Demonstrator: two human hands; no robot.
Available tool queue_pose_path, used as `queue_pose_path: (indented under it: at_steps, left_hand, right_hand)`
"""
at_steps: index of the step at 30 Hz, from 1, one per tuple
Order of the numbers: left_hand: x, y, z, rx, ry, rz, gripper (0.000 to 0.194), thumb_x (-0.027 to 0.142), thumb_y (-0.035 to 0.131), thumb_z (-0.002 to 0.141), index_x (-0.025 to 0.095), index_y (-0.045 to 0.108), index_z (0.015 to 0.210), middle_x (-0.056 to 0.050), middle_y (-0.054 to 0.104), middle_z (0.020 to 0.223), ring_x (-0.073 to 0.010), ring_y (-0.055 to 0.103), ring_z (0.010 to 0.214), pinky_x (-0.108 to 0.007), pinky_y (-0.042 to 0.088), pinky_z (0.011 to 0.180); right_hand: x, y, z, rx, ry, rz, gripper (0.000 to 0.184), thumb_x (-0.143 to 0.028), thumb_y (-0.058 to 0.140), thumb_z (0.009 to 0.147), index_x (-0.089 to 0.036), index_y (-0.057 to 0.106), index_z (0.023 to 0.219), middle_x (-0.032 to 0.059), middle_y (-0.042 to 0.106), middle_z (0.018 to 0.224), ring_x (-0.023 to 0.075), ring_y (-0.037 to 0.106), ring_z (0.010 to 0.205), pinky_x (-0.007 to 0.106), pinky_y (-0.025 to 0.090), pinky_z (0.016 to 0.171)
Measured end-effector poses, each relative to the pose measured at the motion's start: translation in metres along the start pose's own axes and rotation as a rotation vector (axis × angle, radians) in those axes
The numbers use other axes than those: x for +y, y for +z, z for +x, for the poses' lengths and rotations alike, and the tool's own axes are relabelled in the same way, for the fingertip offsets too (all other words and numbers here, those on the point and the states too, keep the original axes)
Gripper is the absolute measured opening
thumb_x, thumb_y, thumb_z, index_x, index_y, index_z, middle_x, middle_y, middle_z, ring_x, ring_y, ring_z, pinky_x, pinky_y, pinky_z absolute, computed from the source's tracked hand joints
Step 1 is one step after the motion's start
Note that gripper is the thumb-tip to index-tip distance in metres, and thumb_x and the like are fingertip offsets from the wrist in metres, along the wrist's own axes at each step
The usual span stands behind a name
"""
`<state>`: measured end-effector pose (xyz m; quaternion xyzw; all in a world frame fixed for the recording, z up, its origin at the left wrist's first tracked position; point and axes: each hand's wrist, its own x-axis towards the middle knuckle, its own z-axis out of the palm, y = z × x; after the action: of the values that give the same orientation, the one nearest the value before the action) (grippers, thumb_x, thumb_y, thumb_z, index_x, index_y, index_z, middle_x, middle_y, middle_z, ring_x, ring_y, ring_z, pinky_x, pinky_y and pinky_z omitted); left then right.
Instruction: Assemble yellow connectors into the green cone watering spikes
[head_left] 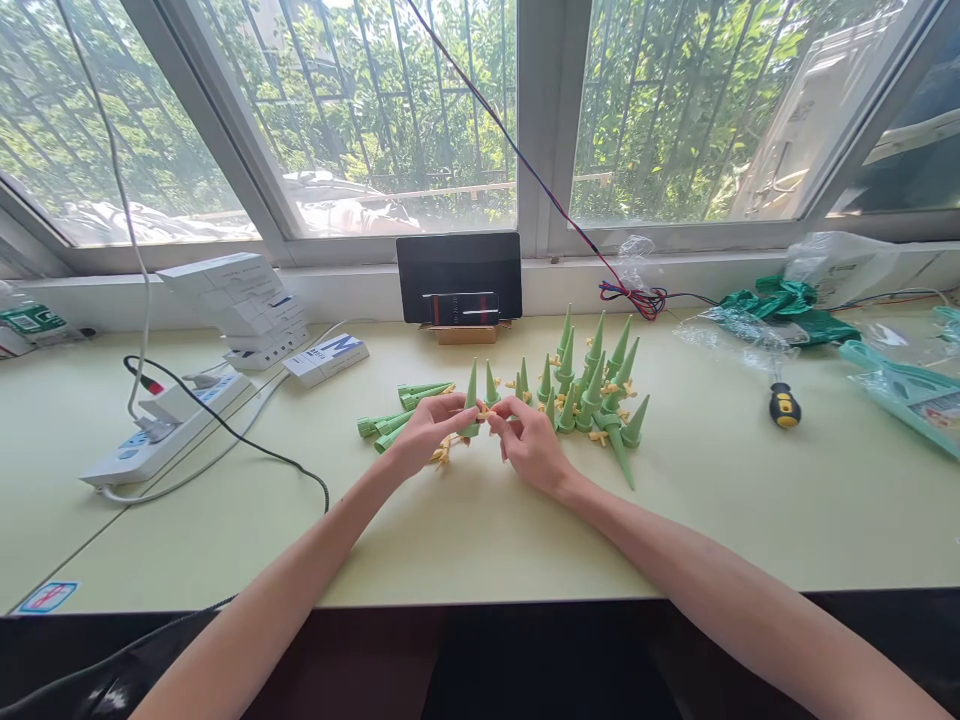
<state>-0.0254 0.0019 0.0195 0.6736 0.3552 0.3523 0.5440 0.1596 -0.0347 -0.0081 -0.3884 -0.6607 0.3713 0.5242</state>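
Note:
My left hand point(429, 428) is closed around a green watering spike point(472, 385), whose pointed tip stands up between the fingers. A small yellow valve point(487, 412) sits at the spike's side, where the fingertips of both hands meet. My right hand point(531, 440) pinches this valve from the right. Several green tubes point(386, 428) lie behind and to the left of my left hand. Under that hand rest some loose yellow valves point(441, 453). Right of my right hand stands a cluster of green spikes point(592, 385) with yellow valves on them; one spike point(619, 455) lies tilted toward me.
A black tablet point(459, 262) with a phone point(463, 308) before it leans near the window. White boxes point(232, 300) and a power strip point(165, 430) with cables occupy the left. On the right are a screwdriver point(784, 406), a wire bundle point(634, 297) and plastic bags point(787, 310).

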Motion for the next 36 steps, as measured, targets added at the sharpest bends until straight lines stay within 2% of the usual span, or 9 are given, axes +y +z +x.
queue_pose_path:
  at_steps: [6, 19, 29, 36]
  left_hand:
    - [-0.0034, -0.0017, 0.0006, -0.011, 0.008, 0.006, 0.035, 0.043, 0.068, 0.085, 0.017, 0.072, 0.108, -0.010, 0.071, 0.099, -0.0206, 0.064, 0.086, -0.028, 0.049, 0.067]
    - [-0.0037, -0.0005, 0.0006, -0.033, 0.052, 0.015, 0.031, 0.040, 0.069, 0.086, 0.018, 0.074, 0.107, -0.009, 0.070, 0.098, -0.0174, 0.060, 0.082, -0.027, 0.048, 0.071]
    - [0.0006, 0.0039, -0.0013, -0.044, 0.097, 0.062, 0.033, 0.041, 0.069, 0.085, 0.017, 0.075, 0.107, -0.009, 0.069, 0.091, -0.0192, 0.062, 0.081, -0.029, 0.050, 0.070]
    - [-0.0020, 0.0037, 0.0003, -0.057, 0.123, 0.073, 0.031, 0.039, 0.071, 0.084, 0.019, 0.076, 0.106, -0.008, 0.069, 0.091, -0.0199, 0.063, 0.084, -0.029, 0.050, 0.070]
  right_hand:
    - [0.0032, 0.0000, 0.0008, 0.001, 0.007, 0.019, 0.027, -0.044, 0.051, 0.093, -0.020, 0.053, 0.082, -0.0003, 0.056, 0.075, 0.0094, 0.049, 0.049, 0.024, 0.039, 0.046]
    - [-0.0012, -0.0027, -0.0006, -0.013, 0.047, -0.061, 0.032, -0.044, 0.047, 0.095, -0.020, 0.053, 0.074, -0.0043, 0.043, 0.053, 0.0118, 0.043, 0.048, 0.025, 0.034, 0.051]
    - [0.0015, -0.0010, 0.0012, -0.016, 0.065, -0.089, 0.043, -0.044, 0.039, 0.097, -0.021, 0.040, 0.062, -0.0043, 0.039, 0.049, 0.0111, 0.036, 0.049, 0.026, 0.028, 0.052]
    - [0.0020, -0.0004, 0.0026, -0.060, 0.143, 0.017, 0.047, -0.046, 0.038, 0.097, -0.022, 0.031, 0.058, -0.0051, 0.031, 0.049, 0.0104, 0.030, 0.047, 0.027, 0.025, 0.050]
